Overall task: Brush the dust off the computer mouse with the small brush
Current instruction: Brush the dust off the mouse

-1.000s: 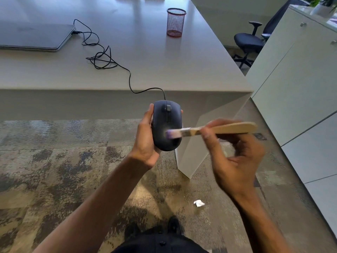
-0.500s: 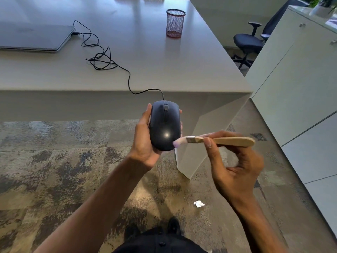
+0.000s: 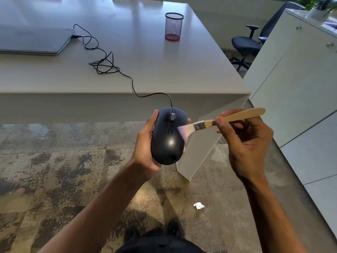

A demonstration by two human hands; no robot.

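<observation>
A black wired computer mouse (image 3: pixel 168 141) is held in the air in front of the desk, top side up, cradled in my left hand (image 3: pixel 145 143). Its black cable (image 3: pixel 104 64) runs up over the desk edge to a coil near the laptop. My right hand (image 3: pixel 244 143) grips the pale wooden handle of a small flat brush (image 3: pixel 218 121). The brush's light bristles (image 3: pixel 185 131) touch the mouse's right side, beside the scroll wheel.
A large pale desk (image 3: pixel 164 70) carries a shut grey laptop (image 3: pixel 34 41) at the left and a red mesh pen cup (image 3: pixel 173 26) at the back. White cabinets (image 3: pixel 295 88) stand right, a black office chair (image 3: pixel 246 44) behind. A white paper scrap (image 3: pixel 199 205) lies on the carpet.
The brush has swept from the mouse's lower right edge up to its right side near the wheel, handle now tilted upward. The mouse stays in my left hand, barely shifted.
</observation>
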